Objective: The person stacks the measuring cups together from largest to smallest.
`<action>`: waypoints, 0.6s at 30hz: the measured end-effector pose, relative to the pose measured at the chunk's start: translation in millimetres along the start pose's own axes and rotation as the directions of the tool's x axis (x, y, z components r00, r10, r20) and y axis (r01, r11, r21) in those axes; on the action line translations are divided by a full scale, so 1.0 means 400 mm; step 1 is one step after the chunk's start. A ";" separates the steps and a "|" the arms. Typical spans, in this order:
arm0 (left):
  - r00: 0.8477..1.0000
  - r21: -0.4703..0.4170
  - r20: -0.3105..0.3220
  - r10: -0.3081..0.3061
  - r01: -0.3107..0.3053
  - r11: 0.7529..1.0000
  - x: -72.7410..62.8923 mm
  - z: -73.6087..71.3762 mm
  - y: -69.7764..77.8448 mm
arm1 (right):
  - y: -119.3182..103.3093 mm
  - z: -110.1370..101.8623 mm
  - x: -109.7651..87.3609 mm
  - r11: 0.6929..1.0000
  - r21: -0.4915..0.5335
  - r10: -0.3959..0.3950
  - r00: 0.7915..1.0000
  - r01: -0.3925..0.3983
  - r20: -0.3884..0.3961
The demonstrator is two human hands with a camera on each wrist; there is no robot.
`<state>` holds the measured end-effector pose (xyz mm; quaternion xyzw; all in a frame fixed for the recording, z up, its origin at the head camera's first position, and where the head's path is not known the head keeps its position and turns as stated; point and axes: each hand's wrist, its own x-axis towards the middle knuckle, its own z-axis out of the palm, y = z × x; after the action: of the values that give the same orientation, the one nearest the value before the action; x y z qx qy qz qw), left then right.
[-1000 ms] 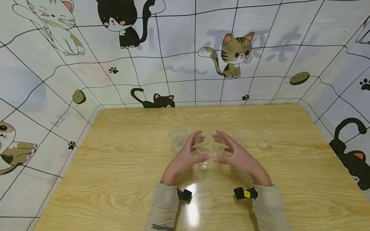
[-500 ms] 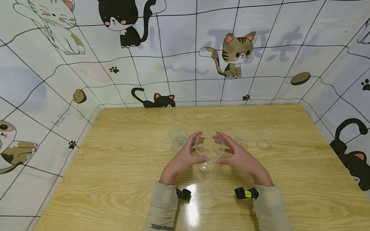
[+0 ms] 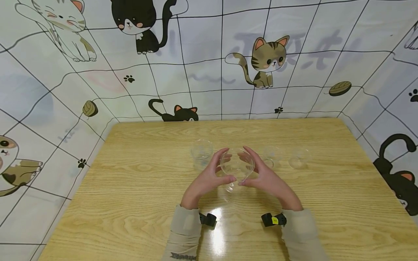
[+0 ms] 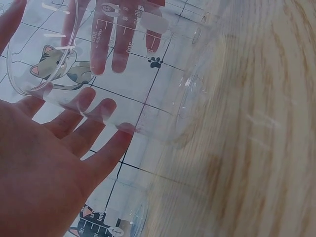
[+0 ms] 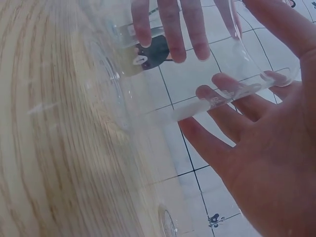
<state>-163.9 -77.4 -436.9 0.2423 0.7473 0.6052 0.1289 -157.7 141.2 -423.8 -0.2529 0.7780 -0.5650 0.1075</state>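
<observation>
A large clear glass beaker (image 3: 237,167) with printed white graduations stands upright near the middle of the wooden table (image 3: 147,203), between both hands. My left hand (image 3: 208,178) holds its left side, thumb at the near wall and fingers spread along the glass. On the opposite side my right hand (image 3: 268,180) holds it in the same way, its thumb close to the left one. In the left wrist view, the other hand's fingers show through the beaker (image 4: 158,94). The right wrist view shows fingertips curved along the beaker wall (image 5: 143,101).
Behind my left hand stands a smaller clear beaker (image 3: 201,149), its graduations partly seen in the left wrist view. Two more clear glass vessels sit to the right, one just behind my right hand (image 3: 271,154) and another glass vessel (image 3: 298,159) farther right. A cat-print cloth (image 3: 202,79) encloses the table's back and sides.
My right hand has shifted slightly left, its thumb sliding closer to the left thumb on the beaker. The left hand and the beaker stay nearly where they were.
</observation>
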 end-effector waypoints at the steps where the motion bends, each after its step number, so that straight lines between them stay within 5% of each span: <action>1: 1.000 0.001 -0.003 -0.002 0.002 1.000 0.000 0.000 -0.001 | 0.007 0.002 0.002 1.000 -0.005 0.002 1.000 -0.002 -0.008; 7: 1.000 -0.002 -0.006 -0.018 0.018 1.000 0.000 0.000 0.008 | 0.021 0.012 0.005 1.000 0.007 0.030 0.999 -0.030 -0.038; 18: 1.000 -0.021 0.026 -0.007 0.007 1.000 -0.016 -0.002 0.085 | 0.025 0.018 0.009 0.999 -0.022 0.028 0.997 -0.030 -0.066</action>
<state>-151.9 -76.2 -404.6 0.2462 0.7400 0.6093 0.1432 -160.1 135.9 -435.0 -0.2238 0.7911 -0.5626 0.0871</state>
